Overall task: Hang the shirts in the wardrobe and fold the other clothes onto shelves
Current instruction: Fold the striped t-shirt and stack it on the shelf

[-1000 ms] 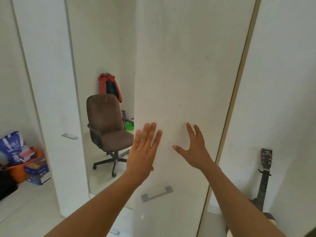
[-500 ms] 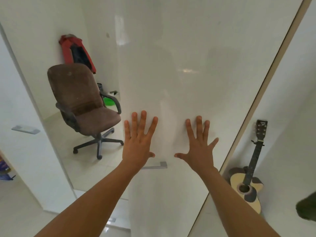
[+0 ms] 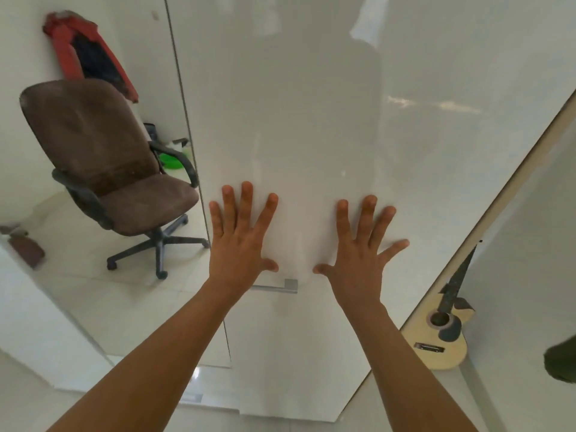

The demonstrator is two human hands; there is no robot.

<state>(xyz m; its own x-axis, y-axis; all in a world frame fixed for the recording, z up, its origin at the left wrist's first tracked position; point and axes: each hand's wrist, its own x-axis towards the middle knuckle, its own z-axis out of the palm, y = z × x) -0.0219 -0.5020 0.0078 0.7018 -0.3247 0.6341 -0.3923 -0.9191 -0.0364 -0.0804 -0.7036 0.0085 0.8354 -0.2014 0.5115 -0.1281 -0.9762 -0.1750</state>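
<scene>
A glossy white wardrobe door fills the middle of the head view. My left hand and my right hand both lie flat against it, fingers spread, side by side, holding nothing. A small metal handle sits on the door just below and between my hands. No shirts or other clothes to sort are in sight, and the wardrobe's inside is hidden behind the door.
A brown swivel office chair stands on the tiled floor at the left. A red and dark jacket hangs on the wall above it. An acoustic guitar leans at the lower right. Something dark green shows at the right edge.
The view has swung right and closer to the door. My hands went from slightly lifted to pressed flat with spread fingers, and the door has swung further towards shut.
</scene>
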